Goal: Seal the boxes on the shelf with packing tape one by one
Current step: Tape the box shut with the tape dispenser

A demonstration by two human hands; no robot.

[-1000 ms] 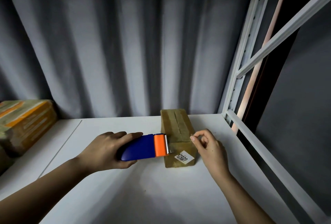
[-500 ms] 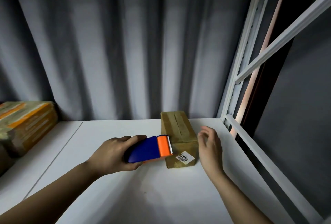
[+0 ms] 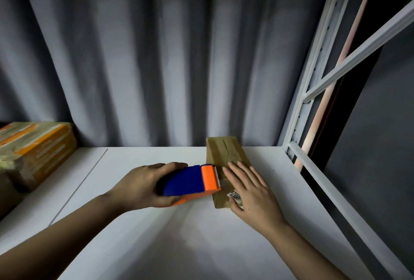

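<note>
- Surroundings: grey curtain (image 3: 156, 56) hangs in folds behind the small cardboard box (image 3: 226, 156), closing off the back of the white shelf (image 3: 156, 246).
- White metal upright (image 3: 313, 67) with a diagonal brace (image 3: 358, 56) stands to the right of the box, well apart from it; a white rail (image 3: 324, 185) runs along the shelf edge on that side.
- Stack of larger boxes (image 3: 38, 150) with orange stripes and glossy tape sits far to the left of the small box, on a neighbouring shelf panel.
- Small cardboard box lies lengthwise on the shelf near the back right, its top seam running away from the viewer. A white label (image 3: 234, 194) at its near end is partly covered, so its print cannot be read in full.
- Right hand (image 3: 251, 188) rests flat on the near part of the box top, fingers straight and lightly spread, thumb down over the near end beside the label.
- Left hand (image 3: 143, 188) is wrapped around the blue body of the tape dispenser (image 3: 190, 181), just left of the box.
- Dispenser's orange head and serrated blade meet the box's left top edge, next to the right hand's fingertips; whether a tape strip is already laid on the box appears likely but is not clear.
- Obstruction: the right hand and the dispenser together hide most of the near half of the box.
</note>
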